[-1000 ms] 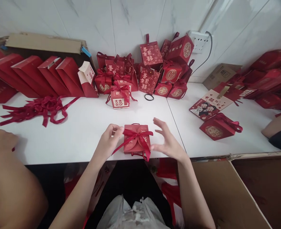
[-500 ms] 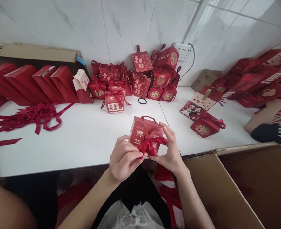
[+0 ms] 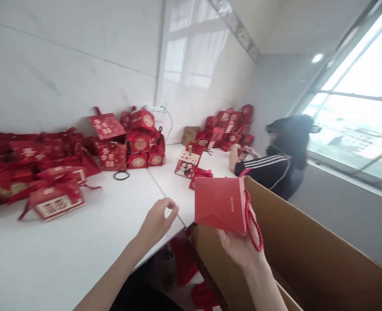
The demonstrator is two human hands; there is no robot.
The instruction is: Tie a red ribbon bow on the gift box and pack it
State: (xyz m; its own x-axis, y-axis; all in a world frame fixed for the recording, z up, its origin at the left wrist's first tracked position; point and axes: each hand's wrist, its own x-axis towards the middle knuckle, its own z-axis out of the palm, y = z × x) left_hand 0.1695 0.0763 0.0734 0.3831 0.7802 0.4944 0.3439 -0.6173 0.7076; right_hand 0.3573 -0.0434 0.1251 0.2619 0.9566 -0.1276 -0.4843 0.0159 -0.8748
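Observation:
A red gift box rests on my right hand, which grips it from below, with the fingers partly hidden behind it. One plain side with small lettering faces me, and its twisted rope handle hangs down at the right, over my wrist. The box is held above the near corner of a large cardboard carton. My left hand is over the table edge, apart from the box. Its fingers curl toward the thumb with nothing between them.
Finished-looking red boxes are stacked along the wall, and a ribbon-tied box lies at left. A black ring lies on the white table. At right a person in a striped sleeve works by more red boxes.
My view has swung right. The box has moved right and turned, so its ribbon bow no longer shows. My left hand has let go of it; my right hand still holds it.

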